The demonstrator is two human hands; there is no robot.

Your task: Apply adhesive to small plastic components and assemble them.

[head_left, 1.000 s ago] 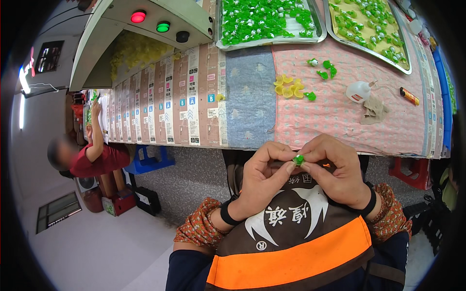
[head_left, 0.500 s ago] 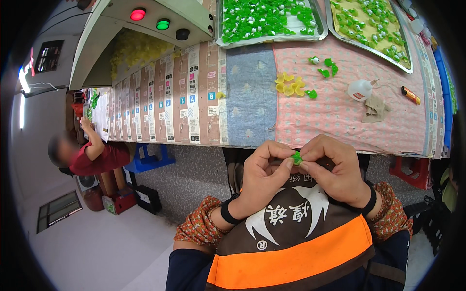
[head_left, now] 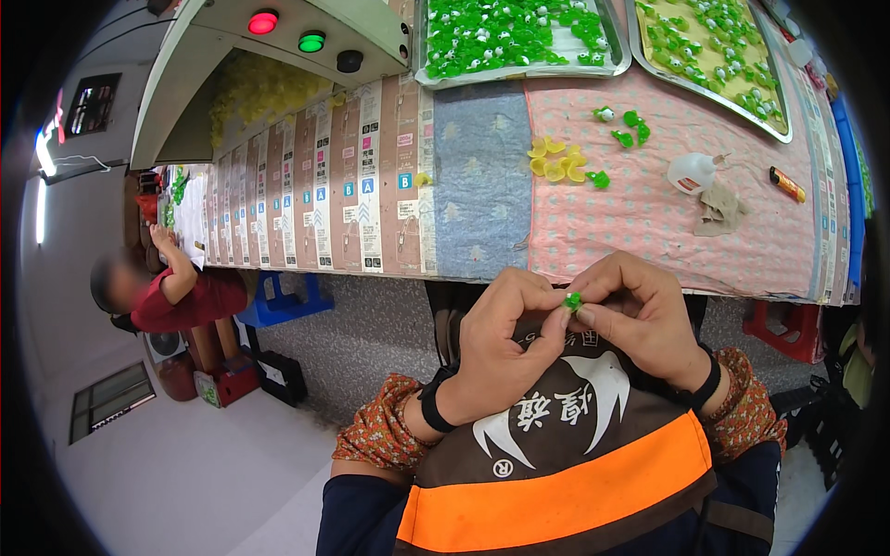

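Observation:
Between my fingertips, just in front of the table's near edge, is a small green plastic piece (head_left: 573, 302). My left hand (head_left: 510, 329) pinches it from one side, my right hand (head_left: 644, 320) from the other; the fingers hide much of it. On the pink cloth (head_left: 630, 222) beyond lie a cluster of yellow curved plastic pieces (head_left: 556, 159), a green piece (head_left: 599, 180) beside them, and a few more green pieces (head_left: 630, 130) farther back. A white squeeze bottle (head_left: 691, 172) lies to the right, touching a crumpled beige rag (head_left: 719, 209).
Metal trays of green pieces with white balls stand at the back, one in the middle (head_left: 519, 76) and one at right (head_left: 709, 93). An orange-and-black tube (head_left: 787, 183) lies at right. A machine housing (head_left: 306, 46) holds yellow pieces at left. Another person (head_left: 185, 287) sits far left.
The green piece and both hands have shifted slightly to the right. Both hands still pinch it, with the fingers a little changed.

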